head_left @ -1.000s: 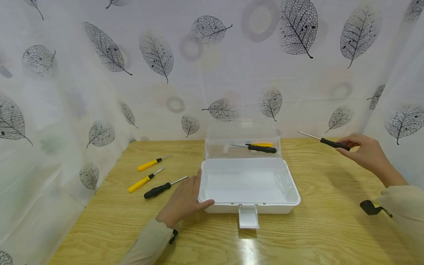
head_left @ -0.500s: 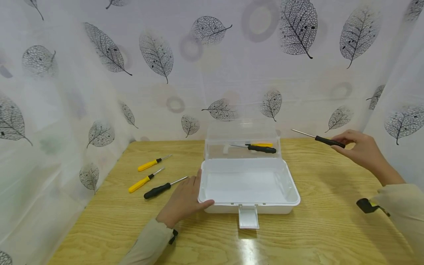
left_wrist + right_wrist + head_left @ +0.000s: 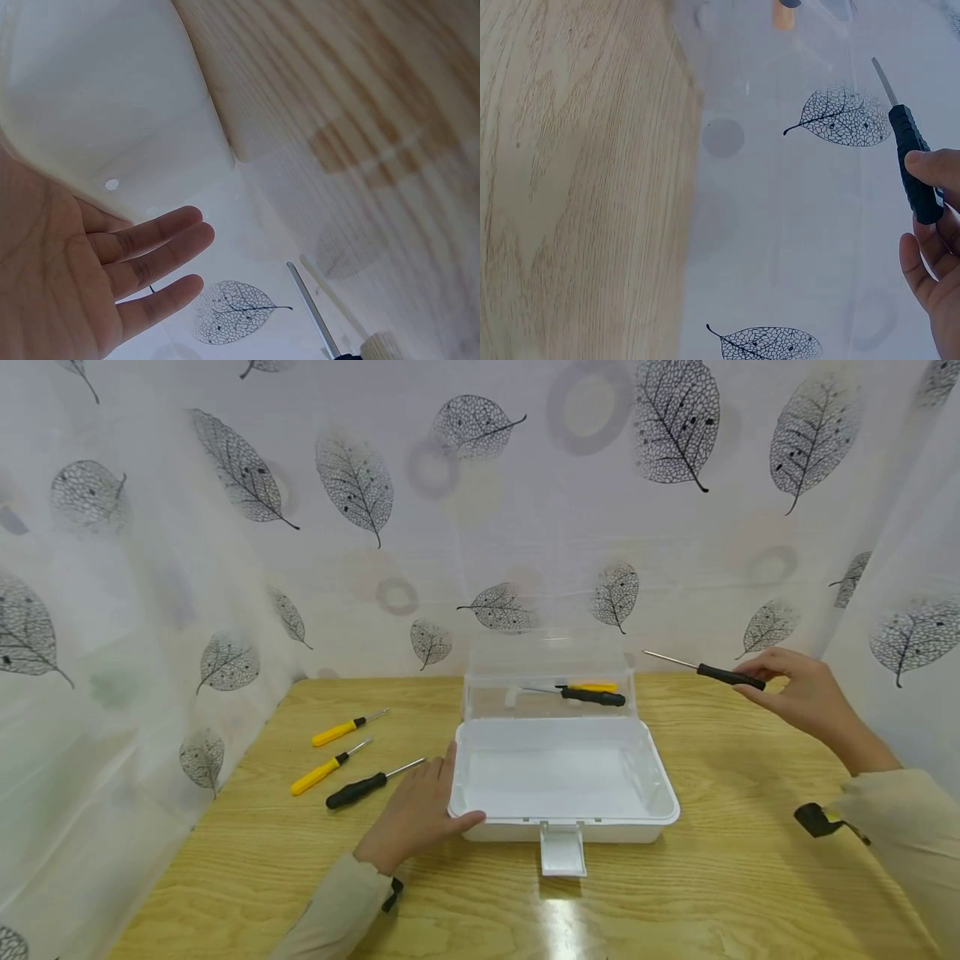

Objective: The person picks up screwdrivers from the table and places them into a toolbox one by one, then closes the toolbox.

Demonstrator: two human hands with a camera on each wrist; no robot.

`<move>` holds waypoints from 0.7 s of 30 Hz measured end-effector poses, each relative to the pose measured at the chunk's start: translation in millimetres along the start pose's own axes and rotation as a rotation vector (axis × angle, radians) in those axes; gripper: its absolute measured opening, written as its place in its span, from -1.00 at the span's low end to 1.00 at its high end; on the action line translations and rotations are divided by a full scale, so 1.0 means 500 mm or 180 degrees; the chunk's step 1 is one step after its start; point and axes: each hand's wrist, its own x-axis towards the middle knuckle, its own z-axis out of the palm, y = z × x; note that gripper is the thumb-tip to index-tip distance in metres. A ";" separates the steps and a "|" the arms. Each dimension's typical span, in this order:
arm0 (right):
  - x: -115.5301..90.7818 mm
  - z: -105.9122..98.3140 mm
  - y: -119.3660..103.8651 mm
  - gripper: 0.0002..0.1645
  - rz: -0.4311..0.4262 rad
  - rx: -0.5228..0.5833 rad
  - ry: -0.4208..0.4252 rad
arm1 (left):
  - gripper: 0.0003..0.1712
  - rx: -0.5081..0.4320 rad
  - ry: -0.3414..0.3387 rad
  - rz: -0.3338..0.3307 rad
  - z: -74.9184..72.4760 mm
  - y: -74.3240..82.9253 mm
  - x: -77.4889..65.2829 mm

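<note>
In the head view my right hand (image 3: 798, 692) pinches a black-handled screwdriver (image 3: 720, 673) by its grip, above the table's right side. Its metal shaft points left, toward the lid. In the right wrist view my thumb presses on the screwdriver's handle (image 3: 911, 169). The left hand (image 3: 420, 817) rests against the left side of a white toolbox (image 3: 562, 833), thumb on its front corner. Its fingers (image 3: 154, 266) are extended in the left wrist view. A clear lid (image 3: 480, 700) stands raised behind the box; a black-handled screwdriver (image 3: 592, 697) and a yellow-handled screwdriver (image 3: 596, 687) appear within it.
Left of the box lie two yellow-handled screwdrivers (image 3: 336, 733) and another black-handled screwdriver (image 3: 358, 792) on the wooden table (image 3: 247, 868). A white latch (image 3: 562, 852) hangs at the box front. A leaf-patterned curtain (image 3: 525, 527) surrounds the table's back and sides.
My right hand has moved left and slightly up with the screwdriver, nearer the toolbox. The left hand and the box have stayed where they were.
</note>
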 end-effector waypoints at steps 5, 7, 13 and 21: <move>0.009 0.002 -0.014 -0.73 -0.0073 0.0076 0.0040 | 0.22 0.0009 -0.0013 -0.0006 0.001 0.000 0.001; 0.014 0.004 -0.022 -0.72 -0.0073 0.0113 0.0052 | 0.22 0.0017 -0.0012 -0.0010 0.000 0.000 0.001; 0.026 0.007 -0.041 -0.72 -0.0163 0.0156 0.0058 | 0.22 0.0007 -0.0023 -0.0016 -0.002 0.000 0.002; 0.035 0.012 -0.063 -0.71 -0.0364 0.0185 0.0083 | 0.22 0.0041 -0.0045 -0.0012 -0.001 -0.001 0.001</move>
